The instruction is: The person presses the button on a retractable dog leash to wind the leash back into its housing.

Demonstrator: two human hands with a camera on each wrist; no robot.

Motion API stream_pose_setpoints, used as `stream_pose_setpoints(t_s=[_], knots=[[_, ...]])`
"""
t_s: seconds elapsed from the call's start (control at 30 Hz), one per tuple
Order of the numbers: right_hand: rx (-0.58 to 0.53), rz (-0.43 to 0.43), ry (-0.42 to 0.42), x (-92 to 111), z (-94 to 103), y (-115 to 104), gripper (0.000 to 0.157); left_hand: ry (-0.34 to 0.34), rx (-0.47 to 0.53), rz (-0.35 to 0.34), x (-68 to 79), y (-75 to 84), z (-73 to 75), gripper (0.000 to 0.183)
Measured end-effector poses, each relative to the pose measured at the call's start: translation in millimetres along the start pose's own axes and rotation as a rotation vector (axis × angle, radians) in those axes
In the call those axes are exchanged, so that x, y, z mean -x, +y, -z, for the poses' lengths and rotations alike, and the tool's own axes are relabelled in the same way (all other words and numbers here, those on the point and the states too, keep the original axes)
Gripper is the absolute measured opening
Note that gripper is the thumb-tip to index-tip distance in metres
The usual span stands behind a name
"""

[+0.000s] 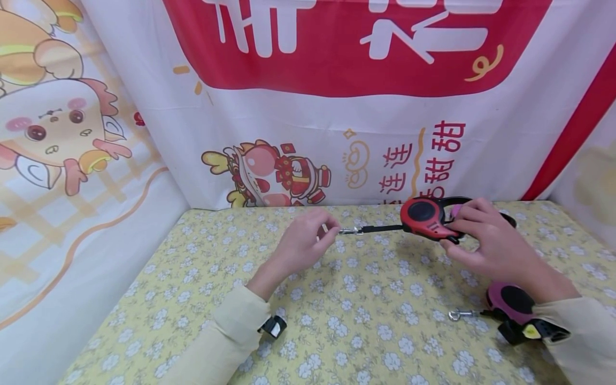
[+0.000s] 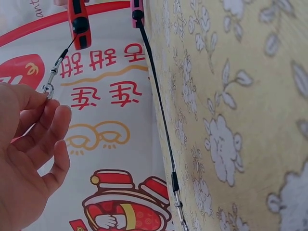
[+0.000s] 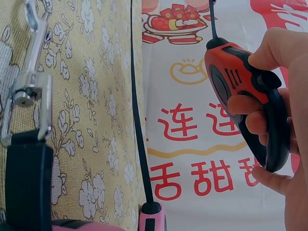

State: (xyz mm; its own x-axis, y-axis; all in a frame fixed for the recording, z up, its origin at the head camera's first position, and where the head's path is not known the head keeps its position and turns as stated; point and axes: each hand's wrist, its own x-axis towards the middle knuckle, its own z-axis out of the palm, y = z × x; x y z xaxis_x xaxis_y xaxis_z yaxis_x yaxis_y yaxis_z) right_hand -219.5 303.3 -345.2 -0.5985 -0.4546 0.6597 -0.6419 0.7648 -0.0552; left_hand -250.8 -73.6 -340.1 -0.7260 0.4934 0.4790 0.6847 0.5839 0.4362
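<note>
My right hand (image 1: 491, 240) grips the black handle of a red-and-black retractable dog leash (image 1: 422, 216), fingers curled round it and thumb near its button in the right wrist view. A short black strap runs from its nose to a silver snap hook (image 1: 350, 231). The thumb and index finger of my left hand (image 1: 310, 240) pinch that hook at its end, the other fingers loosely bent in the left wrist view. The red leash is held above the table, its strap drawn out toward the left hand.
A pink leash (image 1: 512, 302) lies by my right forearm, its silver clip (image 1: 463, 314) pointing left. Another pink leash (image 2: 137, 12) lies farther back, its black cord (image 2: 161, 110) stretched along the flowered tablecloth (image 1: 346, 321). A printed cloth backdrop (image 1: 289, 117) hangs behind the table.
</note>
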Motion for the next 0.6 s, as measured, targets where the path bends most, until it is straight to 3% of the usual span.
stream_pose_setpoints(t_s=[0.6], knots=[[-0.028,0.059,0.025,-1.8,-1.8,-2.7,0.019,-0.015,0.018,-0.007,1.9,3.4,0.7,0.012]])
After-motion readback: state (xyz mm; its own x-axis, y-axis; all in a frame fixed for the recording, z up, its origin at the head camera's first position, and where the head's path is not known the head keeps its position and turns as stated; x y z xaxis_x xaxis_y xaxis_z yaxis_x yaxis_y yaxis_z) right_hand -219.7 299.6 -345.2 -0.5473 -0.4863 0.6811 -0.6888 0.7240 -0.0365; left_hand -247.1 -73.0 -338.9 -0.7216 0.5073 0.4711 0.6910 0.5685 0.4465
